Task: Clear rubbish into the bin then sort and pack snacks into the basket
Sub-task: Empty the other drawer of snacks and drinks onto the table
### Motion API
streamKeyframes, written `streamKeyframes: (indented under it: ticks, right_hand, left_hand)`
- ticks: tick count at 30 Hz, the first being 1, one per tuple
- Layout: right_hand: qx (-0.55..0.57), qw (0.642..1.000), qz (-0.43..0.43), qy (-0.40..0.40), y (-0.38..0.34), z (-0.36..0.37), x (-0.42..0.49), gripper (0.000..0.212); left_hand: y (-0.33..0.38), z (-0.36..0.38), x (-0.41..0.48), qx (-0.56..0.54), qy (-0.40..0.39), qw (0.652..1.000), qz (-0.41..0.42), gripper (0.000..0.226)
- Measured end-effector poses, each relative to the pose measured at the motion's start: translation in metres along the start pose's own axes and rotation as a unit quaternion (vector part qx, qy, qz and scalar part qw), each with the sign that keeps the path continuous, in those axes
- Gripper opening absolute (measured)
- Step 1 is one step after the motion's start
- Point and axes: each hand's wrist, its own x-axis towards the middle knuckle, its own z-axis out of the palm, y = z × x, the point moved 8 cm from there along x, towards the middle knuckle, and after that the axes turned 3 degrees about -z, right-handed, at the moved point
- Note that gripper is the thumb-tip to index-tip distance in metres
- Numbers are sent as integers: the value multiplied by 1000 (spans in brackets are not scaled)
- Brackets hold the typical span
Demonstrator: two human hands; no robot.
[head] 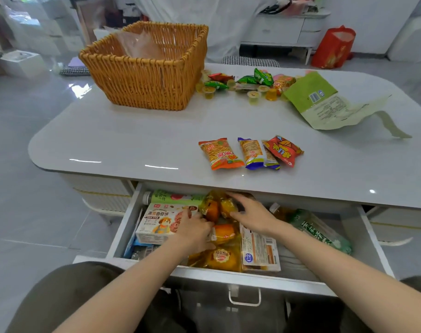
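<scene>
On table [132,140], snack packets [220,153] abreast, long axes near-far.

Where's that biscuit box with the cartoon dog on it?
The biscuit box lies at the left of the open drawer in the head view, beside the left hand, with a green-labelled bottle just behind it.

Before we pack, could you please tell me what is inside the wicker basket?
Only a crumpled clear plastic bag shows inside the wicker basket; its near wall hides the bottom.
</scene>
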Motion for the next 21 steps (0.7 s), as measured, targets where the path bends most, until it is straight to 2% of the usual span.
streamKeyframes:
  ticks: [2, 5, 10, 14, 17, 21]
  right_hand:
    - [-35, 999, -33, -23, -4, 8, 13, 57]
    - [-127, 987, -73, -71, -12, 20, 24, 57]
    - [-281, 951, -111, -57, -20, 21, 26, 53]
    - [-267, 958, -102, -29, -11, 16, 20, 40]
    - [-265, 958, -107, -3, -9, 12, 11, 29]
    - [-244, 958, -145, 40, -21, -3, -15, 22]
  left_hand:
    - [-2, 6, 5, 25, 3, 1000, 2, 59]
    - [-5, 7, 7, 12, 11, 1000, 16, 52]
    - [-15, -4, -2, -51, 1, 998, 25, 46]
    - [-17, -18, -21, -45, -27, 997, 51, 42]
    - [-22, -32, -36, -88, -42, 994, 45, 47]
    - [-37, -65, -54, -120, -6, 992, 26, 54]
